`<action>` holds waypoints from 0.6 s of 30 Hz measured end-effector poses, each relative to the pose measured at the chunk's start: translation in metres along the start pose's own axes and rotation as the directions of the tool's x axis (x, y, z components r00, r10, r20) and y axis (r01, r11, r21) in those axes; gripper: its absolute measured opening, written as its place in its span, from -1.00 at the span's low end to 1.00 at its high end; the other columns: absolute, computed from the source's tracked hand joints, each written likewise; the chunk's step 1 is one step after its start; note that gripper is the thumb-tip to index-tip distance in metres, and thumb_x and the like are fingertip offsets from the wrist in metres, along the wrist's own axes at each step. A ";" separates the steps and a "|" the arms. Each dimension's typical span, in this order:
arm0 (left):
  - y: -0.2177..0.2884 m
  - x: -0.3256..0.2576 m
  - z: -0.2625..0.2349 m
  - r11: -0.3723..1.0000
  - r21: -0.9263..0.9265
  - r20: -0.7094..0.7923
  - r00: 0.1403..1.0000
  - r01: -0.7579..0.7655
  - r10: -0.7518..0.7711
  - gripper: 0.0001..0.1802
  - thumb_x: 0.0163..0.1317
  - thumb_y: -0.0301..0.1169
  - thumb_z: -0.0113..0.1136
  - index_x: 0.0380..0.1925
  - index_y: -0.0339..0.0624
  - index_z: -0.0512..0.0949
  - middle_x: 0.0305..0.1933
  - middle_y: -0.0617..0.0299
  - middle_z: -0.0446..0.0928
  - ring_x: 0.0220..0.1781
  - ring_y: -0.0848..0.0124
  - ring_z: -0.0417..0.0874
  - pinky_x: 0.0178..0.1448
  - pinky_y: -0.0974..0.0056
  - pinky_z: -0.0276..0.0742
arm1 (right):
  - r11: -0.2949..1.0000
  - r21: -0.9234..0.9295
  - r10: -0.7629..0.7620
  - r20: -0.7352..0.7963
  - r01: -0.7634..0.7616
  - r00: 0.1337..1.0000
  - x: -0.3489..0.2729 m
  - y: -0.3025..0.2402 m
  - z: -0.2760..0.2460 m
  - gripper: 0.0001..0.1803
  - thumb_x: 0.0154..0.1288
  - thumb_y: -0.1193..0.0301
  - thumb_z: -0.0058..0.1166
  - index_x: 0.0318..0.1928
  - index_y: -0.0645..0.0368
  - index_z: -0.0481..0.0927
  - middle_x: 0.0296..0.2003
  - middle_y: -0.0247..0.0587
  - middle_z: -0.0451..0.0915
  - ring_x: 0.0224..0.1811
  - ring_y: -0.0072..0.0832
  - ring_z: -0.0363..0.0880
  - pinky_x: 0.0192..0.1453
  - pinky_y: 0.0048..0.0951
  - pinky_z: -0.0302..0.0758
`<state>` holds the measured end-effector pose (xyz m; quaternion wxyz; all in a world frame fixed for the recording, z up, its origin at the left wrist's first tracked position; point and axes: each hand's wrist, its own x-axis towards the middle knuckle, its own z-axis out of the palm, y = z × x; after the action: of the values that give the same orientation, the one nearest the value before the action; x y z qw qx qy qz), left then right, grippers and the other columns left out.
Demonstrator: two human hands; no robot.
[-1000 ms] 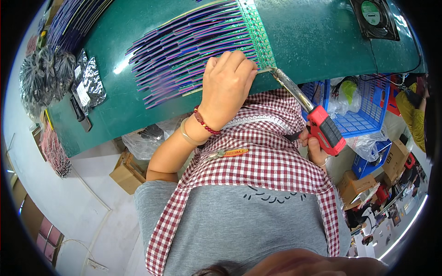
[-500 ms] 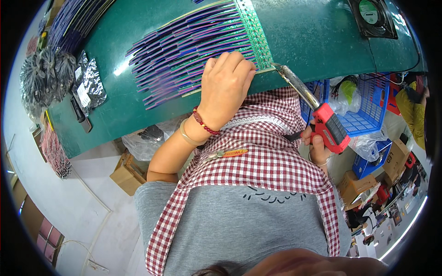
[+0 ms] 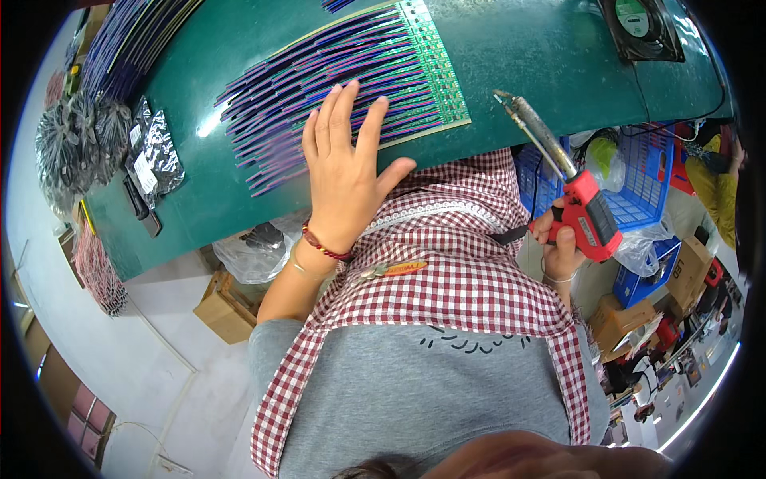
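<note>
Left hand (image 3: 345, 172) has opened, fingers spread flat on the wire-strung circuit strip (image 3: 435, 68) lying on the green surface (image 3: 519, 56). Right hand (image 3: 562, 243), clamped on the soldering gun (image 3: 586, 215), has lifted its tip off the strip (joint apparently finished).

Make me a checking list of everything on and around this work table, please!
Surface: green table, glossy, curved by the lens.
Job's things: green circuit strip with a row of purple wires lying flat; red soldering gun.
Clutter: shiny packets, dark wire bundles.
Hands: left hand flat on the wires, fingers spread; right hand grips the soldering gun, tip lifted off the strip.
Cables: nothing seen besides the wires.
Surroundings: blue baskets, cardboard boxes, black fan.
</note>
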<state>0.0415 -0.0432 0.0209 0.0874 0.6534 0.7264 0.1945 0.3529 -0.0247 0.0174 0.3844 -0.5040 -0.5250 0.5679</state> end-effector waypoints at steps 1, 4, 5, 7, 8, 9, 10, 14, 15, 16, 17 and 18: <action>-0.004 -0.004 0.002 0.999 0.008 0.035 0.999 -0.031 0.030 -0.13 -0.08 -0.09 0.45 0.27 -0.09 0.38 0.43 -0.04 0.21 0.46 -0.01 0.19 0.43 -0.08 0.09 | 1.000 0.003 -0.023 -0.022 0.023 0.999 0.004 0.000 -0.001 -0.33 0.32 -0.06 0.09 0.04 0.36 0.36 -0.61 -0.26 0.40 -0.63 -0.58 0.34 -0.48 -0.50 0.35; -0.008 -0.013 0.005 0.998 0.020 0.080 0.995 -0.063 0.062 -0.08 -0.04 0.01 0.39 0.32 -0.10 0.31 0.47 -0.06 0.16 0.51 0.01 0.13 0.48 -0.09 0.00 | 0.998 0.019 -0.064 -0.040 0.065 0.997 0.016 -0.004 0.004 -0.34 0.33 -0.05 0.08 0.04 0.35 0.36 -0.61 -0.25 0.40 -0.64 -0.59 0.33 -0.49 -0.52 0.34; -0.007 -0.014 0.006 0.997 0.023 0.091 0.993 -0.073 0.071 -0.07 -0.01 0.05 0.36 0.34 -0.10 0.28 0.48 -0.05 0.14 0.53 0.02 0.11 0.50 -0.09 -0.04 | 0.996 0.051 -0.070 -0.052 0.073 0.996 0.020 -0.004 0.005 -0.35 0.33 -0.05 0.08 0.04 0.34 0.36 -0.60 -0.26 0.41 -0.64 -0.59 0.33 -0.49 -0.53 0.34; -0.002 -0.013 0.007 0.999 0.007 0.041 0.998 -0.048 0.048 -0.15 0.01 0.00 0.37 0.29 -0.09 0.35 0.45 -0.01 0.20 0.49 0.05 0.16 0.49 -0.06 -0.04 | 0.993 0.077 -0.082 -0.058 0.086 0.995 0.022 -0.005 0.005 -0.37 0.33 -0.04 0.08 0.05 0.31 0.37 -0.59 -0.26 0.41 -0.64 -0.60 0.33 -0.49 -0.53 0.34; 0.001 -0.013 0.007 1.000 -0.011 -0.006 1.000 -0.022 0.022 -0.24 0.03 -0.05 0.37 0.24 -0.07 0.42 0.41 0.04 0.26 0.46 0.08 0.22 0.49 -0.04 -0.04 | 0.993 0.076 -0.083 -0.056 0.087 0.995 0.022 -0.005 0.005 -0.37 0.33 -0.04 0.08 0.05 0.31 0.37 -0.59 -0.26 0.41 -0.64 -0.60 0.33 -0.49 -0.53 0.34; 0.003 -0.010 0.008 1.000 -0.012 -0.007 1.000 -0.020 0.020 -0.24 0.03 -0.05 0.37 0.24 -0.07 0.42 0.41 0.04 0.26 0.46 0.08 0.22 0.49 -0.04 -0.04 | 0.993 0.082 -0.075 -0.054 0.080 0.996 0.020 -0.004 0.005 -0.36 0.32 -0.05 0.10 0.05 0.31 0.37 -0.59 -0.27 0.41 -0.63 -0.59 0.33 -0.49 -0.53 0.34; 0.005 -0.005 0.008 0.999 0.029 -0.086 0.995 -0.043 0.046 -0.38 0.03 -0.13 0.38 0.11 -0.05 0.49 0.28 0.12 0.37 0.36 0.15 0.32 0.42 0.01 0.04 | 0.993 0.088 -0.068 -0.053 0.073 0.996 0.019 -0.002 0.004 -0.35 0.31 -0.05 0.11 0.06 0.31 0.38 -0.60 -0.27 0.40 -0.63 -0.59 0.33 -0.48 -0.52 0.33; 0.017 0.017 0.014 0.996 -0.042 -0.154 0.986 -0.072 0.065 -0.74 0.02 -0.35 0.38 -0.25 -0.01 0.59 -0.11 0.34 0.51 -0.03 0.32 0.49 0.11 0.14 0.23 | 0.997 0.078 -0.005 -0.013 0.006 1.000 0.001 0.004 0.002 -0.33 0.29 -0.06 0.14 0.05 0.32 0.38 -0.60 -0.27 0.41 -0.63 -0.58 0.33 -0.49 -0.52 0.33; 0.018 0.022 0.018 0.992 -0.046 -0.173 0.979 -0.114 0.105 -0.78 0.02 -0.38 0.37 -0.32 -0.02 0.55 -0.25 0.36 0.50 -0.15 0.32 0.48 -0.01 0.17 0.23 | 0.999 0.036 0.021 0.013 -0.021 1.000 -0.003 0.004 0.003 -0.32 0.28 -0.07 0.15 0.04 0.32 0.39 -0.61 -0.27 0.41 -0.64 -0.58 0.33 -0.49 -0.52 0.34; 0.019 0.023 0.021 0.993 -0.046 -0.173 0.980 -0.111 0.101 -0.78 0.02 -0.38 0.37 -0.32 -0.02 0.55 -0.25 0.36 0.50 -0.15 0.32 0.48 -0.01 0.17 0.23 | 0.999 -0.006 0.048 0.039 -0.047 0.998 -0.007 0.005 0.003 -0.31 0.27 -0.08 0.16 0.04 0.33 0.39 -0.61 -0.27 0.41 -0.64 -0.57 0.33 -0.49 -0.52 0.34; 0.020 0.024 0.022 0.995 -0.052 -0.134 0.988 -0.084 0.076 -0.79 0.02 -0.39 0.36 -0.33 -0.03 0.54 -0.27 0.35 0.49 -0.16 0.32 0.47 -0.01 0.16 0.23 | 0.997 0.010 0.081 0.071 -0.082 0.994 -0.011 0.005 0.002 -0.32 0.27 -0.06 0.16 0.04 0.34 0.39 -0.58 -0.25 0.44 -0.62 -0.58 0.34 -0.45 -0.50 0.36; 0.021 0.025 0.024 0.997 -0.056 -0.095 0.994 -0.055 0.050 -0.79 0.02 -0.39 0.36 -0.35 -0.03 0.53 -0.29 0.34 0.48 -0.17 0.31 0.47 -0.01 0.16 0.24 | 0.996 0.010 0.083 0.071 -0.084 0.994 -0.013 0.007 -0.001 -0.32 0.27 -0.06 0.16 0.04 0.34 0.39 -0.58 -0.25 0.44 -0.62 -0.58 0.34 -0.45 -0.50 0.36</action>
<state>0.0665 -0.0133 0.0110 0.0673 0.6597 0.7062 0.2483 0.3567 -0.0384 0.0131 0.3448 -0.5027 -0.5128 0.6045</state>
